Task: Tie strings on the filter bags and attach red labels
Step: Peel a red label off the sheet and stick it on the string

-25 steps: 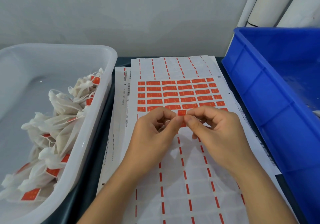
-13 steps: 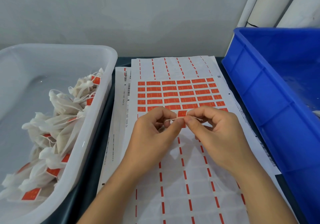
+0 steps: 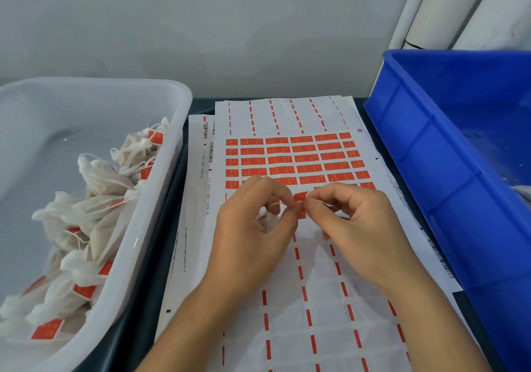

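Both hands meet over the middle of the label sheet [image 3: 287, 159], which lies on the dark tabletop [image 3: 149, 279] between two bins. The left hand [image 3: 253, 228] and right hand [image 3: 353, 225] together pinch one red label [image 3: 300, 197] with a thin white string [image 3: 275, 205] at their fingertips. A filter bag [image 3: 268, 222] seems to sit under the left palm (mostly hidden). Finished bags [image 3: 86, 222] with labels fill the white tub [image 3: 178, 130] at the left edge; a blue crate [image 3: 448, 170] stands at the right edge.
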`<action>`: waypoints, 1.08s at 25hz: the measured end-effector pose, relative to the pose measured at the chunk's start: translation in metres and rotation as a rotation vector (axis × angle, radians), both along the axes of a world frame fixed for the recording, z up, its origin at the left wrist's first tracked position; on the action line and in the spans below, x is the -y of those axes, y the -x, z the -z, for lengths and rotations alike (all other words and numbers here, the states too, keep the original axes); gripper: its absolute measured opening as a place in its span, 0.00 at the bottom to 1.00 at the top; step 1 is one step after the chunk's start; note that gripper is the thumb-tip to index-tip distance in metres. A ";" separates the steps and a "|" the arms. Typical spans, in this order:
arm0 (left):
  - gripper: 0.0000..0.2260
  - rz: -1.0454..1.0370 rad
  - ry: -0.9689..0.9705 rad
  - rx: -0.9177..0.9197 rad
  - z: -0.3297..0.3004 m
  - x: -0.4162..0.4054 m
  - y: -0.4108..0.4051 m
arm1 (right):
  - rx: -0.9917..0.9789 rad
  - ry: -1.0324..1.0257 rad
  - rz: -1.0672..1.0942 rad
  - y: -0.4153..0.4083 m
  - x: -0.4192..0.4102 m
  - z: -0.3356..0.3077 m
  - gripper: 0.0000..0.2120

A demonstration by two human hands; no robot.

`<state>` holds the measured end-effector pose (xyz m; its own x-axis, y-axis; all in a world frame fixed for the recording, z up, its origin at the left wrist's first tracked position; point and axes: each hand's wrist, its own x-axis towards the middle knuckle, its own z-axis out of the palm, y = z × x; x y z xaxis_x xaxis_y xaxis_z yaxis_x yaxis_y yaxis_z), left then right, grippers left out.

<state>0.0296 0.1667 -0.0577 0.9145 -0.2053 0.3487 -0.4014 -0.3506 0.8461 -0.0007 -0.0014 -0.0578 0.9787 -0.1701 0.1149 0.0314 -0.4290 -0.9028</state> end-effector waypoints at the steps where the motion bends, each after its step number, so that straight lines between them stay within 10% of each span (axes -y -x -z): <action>1: 0.06 0.004 -0.012 0.020 -0.001 0.000 0.000 | 0.000 -0.002 0.005 0.000 0.000 0.000 0.04; 27: 0.05 -0.007 -0.002 -0.063 0.002 0.002 -0.001 | 0.107 -0.050 0.090 0.000 0.001 -0.007 0.07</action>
<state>0.0308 0.1650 -0.0600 0.9359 -0.1995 0.2904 -0.3452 -0.3545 0.8690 -0.0010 -0.0023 -0.0510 0.9420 -0.2643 0.2066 0.0918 -0.3890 -0.9166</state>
